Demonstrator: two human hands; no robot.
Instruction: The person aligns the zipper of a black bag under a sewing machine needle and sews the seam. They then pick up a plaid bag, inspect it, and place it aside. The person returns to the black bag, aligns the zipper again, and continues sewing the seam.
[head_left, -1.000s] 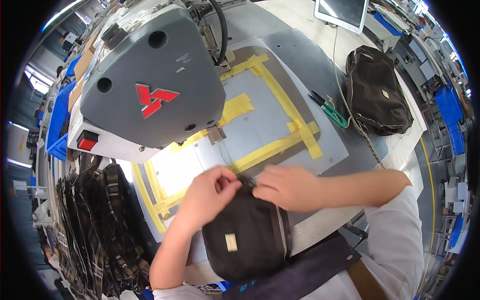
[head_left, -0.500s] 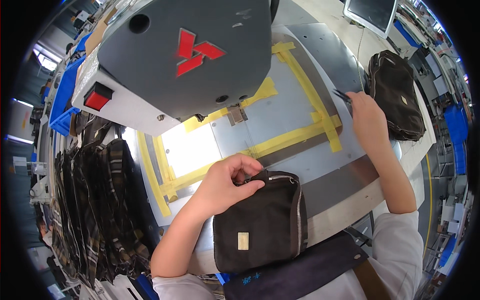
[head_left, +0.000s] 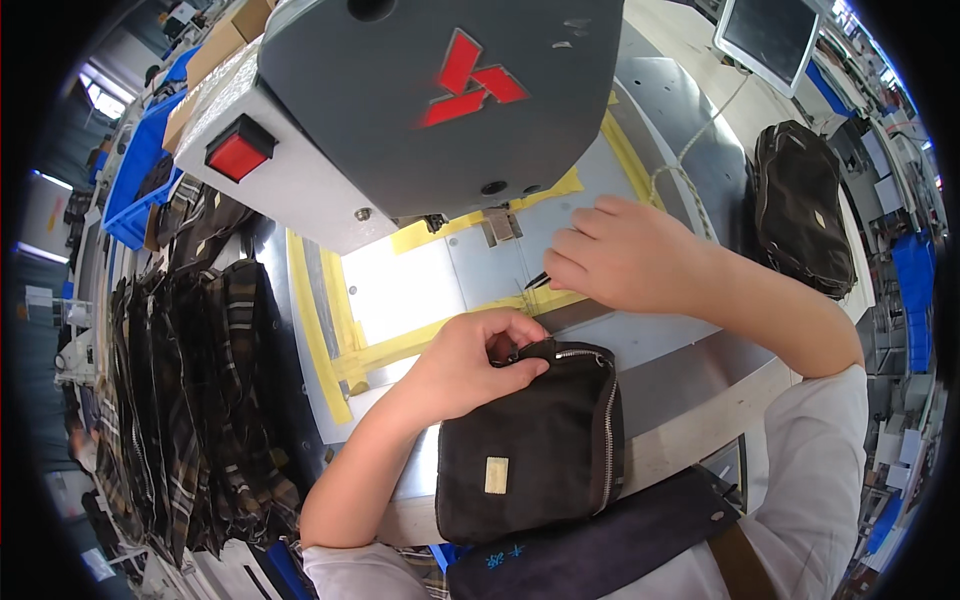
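My left hand (head_left: 480, 365) pinches the top edge of a dark brown fabric pouch (head_left: 540, 455) at its upper corner. The pouch has a small cream label and a silver zipper (head_left: 608, 430) curving along its top and right side. Fine threads (head_left: 530, 292) run from the sewing machine's presser foot (head_left: 500, 228) toward the pinched corner. My right hand (head_left: 625, 258) is closed around a small black pointed tool (head_left: 539, 281), its tip beside these threads; the fingers hide most of it.
The grey sewing machine head (head_left: 440, 110) with a red button (head_left: 240, 148) overhangs the metal plate, which carries yellow tape (head_left: 400, 352). Plaid and dark pieces (head_left: 190, 400) hang in a pile at left. Another dark pouch (head_left: 800, 205) lies at right, below a screen (head_left: 768, 40).
My right hand has swung left from the plate's right side to the threads, bringing the black tool with it. My left hand keeps its pinch on the pouch. The view has shifted slightly.
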